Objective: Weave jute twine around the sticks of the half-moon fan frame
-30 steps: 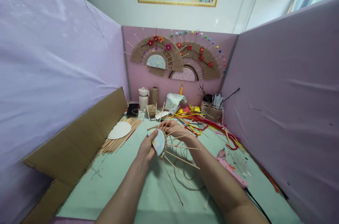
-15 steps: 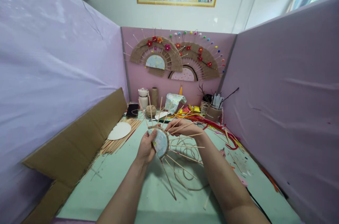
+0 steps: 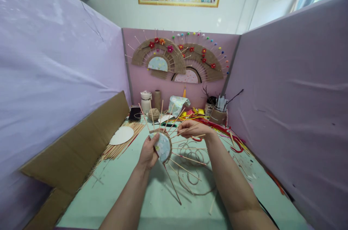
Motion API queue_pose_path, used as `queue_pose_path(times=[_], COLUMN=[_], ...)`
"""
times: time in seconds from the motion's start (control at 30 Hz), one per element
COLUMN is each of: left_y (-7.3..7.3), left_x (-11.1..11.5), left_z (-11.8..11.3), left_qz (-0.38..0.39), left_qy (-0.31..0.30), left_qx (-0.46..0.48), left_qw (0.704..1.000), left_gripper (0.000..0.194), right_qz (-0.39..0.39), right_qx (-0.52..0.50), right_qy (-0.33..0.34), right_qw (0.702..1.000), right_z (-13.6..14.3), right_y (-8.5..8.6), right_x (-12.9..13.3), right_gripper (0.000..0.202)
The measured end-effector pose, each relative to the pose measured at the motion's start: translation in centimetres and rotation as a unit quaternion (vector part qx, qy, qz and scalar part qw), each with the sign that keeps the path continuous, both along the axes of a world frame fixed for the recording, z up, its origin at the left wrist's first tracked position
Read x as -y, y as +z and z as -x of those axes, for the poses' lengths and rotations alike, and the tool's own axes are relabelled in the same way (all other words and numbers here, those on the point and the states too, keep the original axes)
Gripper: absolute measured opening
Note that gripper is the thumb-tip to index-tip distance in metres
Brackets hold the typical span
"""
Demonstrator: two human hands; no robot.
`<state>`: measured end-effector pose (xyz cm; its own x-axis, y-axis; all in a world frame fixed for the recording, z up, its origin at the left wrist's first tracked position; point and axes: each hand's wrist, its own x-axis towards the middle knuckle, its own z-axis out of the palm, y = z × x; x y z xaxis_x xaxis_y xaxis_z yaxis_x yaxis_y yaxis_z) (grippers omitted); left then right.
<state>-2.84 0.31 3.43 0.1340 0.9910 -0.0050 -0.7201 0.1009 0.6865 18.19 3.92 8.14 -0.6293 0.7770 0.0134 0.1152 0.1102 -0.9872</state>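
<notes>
A half-round piece covered in pale blue patterned cloth [image 3: 163,146] has thin wooden sticks fanning out from its curved edge, with brown twine wound along that edge. My left hand [image 3: 148,152] grips it by its straight side, thumb on the cloth face. On the far right side of the fan, my right hand [image 3: 193,129] is closed in a pinch among the sticks, on the twine; the strand at the fingertips is hard to make out. Loose loops of twine [image 3: 187,191] lie on the table below the sticks.
A bundle of sticks [image 3: 137,130] with a white oval card [image 3: 121,135] lies left, beside a cardboard strip [image 3: 81,139]. Behind are a twine ball [image 3: 153,114], a white jar [image 3: 146,102] and floral cloth [image 3: 178,105]. Red pipe cleaners [image 3: 217,124] spread right. Two finished fans hang on the back panel.
My right hand has moved slightly away from the cloth-covered half-round, opening a gap between its fingertips and the twine-wound edge. My left hand keeps its hold. The view has shifted slightly.
</notes>
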Motion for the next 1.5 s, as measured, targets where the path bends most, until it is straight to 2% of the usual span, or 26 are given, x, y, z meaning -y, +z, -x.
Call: queue_pose_path(times=[0.17, 0.33, 0.53, 0.7, 0.83, 1.0, 1.37, 1.5], left_y=[-0.2, -0.5, -0.6, -0.9, -1.0, -0.8, -1.0, -0.9], left_x=[-0.1, 0.0, 0.1, -0.4, -0.5, -0.7, -0.5, -0.6], left_z=[0.1, 0.1, -0.1, 0.1, 0.2, 0.4, 0.4, 0.3], left_qz=[0.003, 0.011, 0.031, 0.029, 0.024, 0.03, 0.029, 0.04], left_qy=[-0.013, -0.068, -0.107, -0.076, -0.079, -0.062, -0.088, -0.071], left_qx=[0.005, -0.022, -0.046, -0.022, -0.005, 0.012, -0.02, -0.008], left_qw=[1.0, 0.997, 0.993, 0.996, 0.997, 0.998, 0.995, 0.997], left_gripper=[0.03, 0.031, 0.026, 0.023, 0.025, 0.023, 0.021, 0.017], right_qz=[0.018, 0.026, -0.028, -0.054, -0.053, -0.049, -0.087, -0.106], right_qx=[-0.083, -0.166, -0.203, -0.198, -0.21, -0.204, -0.212, -0.222], right_qy=[-0.078, -0.155, -0.199, -0.22, -0.24, -0.232, -0.253, -0.245], right_qw=[0.993, 0.973, 0.958, 0.954, 0.946, 0.95, 0.94, 0.938], right_z=[-1.9, -2.4, -2.4, -2.6, -2.4, -2.4, -2.0, -2.0], right_y=[0.5, 1.5, 2.2, 2.1, 1.9, 1.6, 1.8, 2.0], right_x=[-0.1, 0.2, 0.5, 0.4, 0.0, -0.1, -0.1, 0.1], right_gripper=[0.028, 0.03, 0.031, 0.03, 0.029, 0.028, 0.025, 0.023])
